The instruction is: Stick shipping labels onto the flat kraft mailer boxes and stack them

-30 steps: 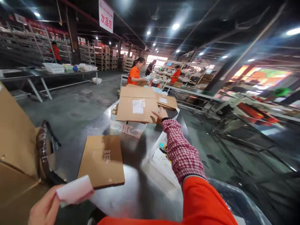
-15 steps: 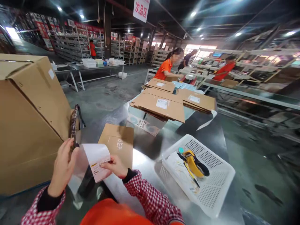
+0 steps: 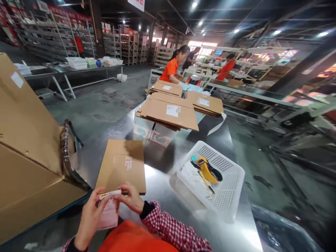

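Note:
A printed paper label [image 3: 109, 214] is held up between both my hands, close to my body at the table's near edge. My left hand [image 3: 90, 217] pinches its left side. Thumb and fingers of my right hand [image 3: 131, 198] close on its upper right corner. The label's top edge is bent over, with a yellow strip and small print showing. Just beyond my hands lies a flat brown cardboard carton [image 3: 122, 164] with white lettering, on the metal table [image 3: 157, 182].
A white perforated basket [image 3: 231, 196] holds a yellow tape dispenser [image 3: 208, 170], papers and a pen-like yellow tool. Stacked flat cartons [image 3: 168, 108] with labels lie further back. A large cardboard box [image 3: 26, 140] stands at left beside a wrapped handle [image 3: 65, 150]. A co-worker [image 3: 170, 68] leans over the far end.
My left hand, earlier open beside the label, now grips it. The label has come nearer my body and its top edge is folded over. The view has swung right.

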The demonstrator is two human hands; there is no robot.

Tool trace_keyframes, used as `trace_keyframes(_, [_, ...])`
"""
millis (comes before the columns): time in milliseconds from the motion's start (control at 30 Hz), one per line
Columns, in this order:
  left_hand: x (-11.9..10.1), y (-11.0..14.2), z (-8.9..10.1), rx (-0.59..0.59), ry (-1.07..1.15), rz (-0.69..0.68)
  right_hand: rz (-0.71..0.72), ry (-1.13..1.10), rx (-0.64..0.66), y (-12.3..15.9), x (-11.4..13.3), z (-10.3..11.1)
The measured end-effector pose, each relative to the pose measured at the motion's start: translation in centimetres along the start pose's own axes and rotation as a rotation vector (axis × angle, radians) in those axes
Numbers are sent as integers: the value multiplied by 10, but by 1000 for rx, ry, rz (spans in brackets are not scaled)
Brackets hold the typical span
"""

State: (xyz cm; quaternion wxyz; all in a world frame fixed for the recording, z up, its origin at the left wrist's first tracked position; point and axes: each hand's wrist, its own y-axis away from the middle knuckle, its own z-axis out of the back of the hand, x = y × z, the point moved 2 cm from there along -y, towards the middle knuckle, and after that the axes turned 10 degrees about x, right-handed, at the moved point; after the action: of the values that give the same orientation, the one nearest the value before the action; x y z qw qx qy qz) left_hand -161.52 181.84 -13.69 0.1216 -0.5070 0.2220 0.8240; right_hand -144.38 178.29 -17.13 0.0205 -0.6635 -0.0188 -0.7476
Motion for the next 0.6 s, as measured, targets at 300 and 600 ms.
trace_keyframes(300, [40, -34, -18, 16, -73, 66, -130, -6, -170, -12, -32, -13])
trace_keyframes(600, [113, -46, 9, 211, -401, -68, -323, 203, -352, -94, -74, 77])
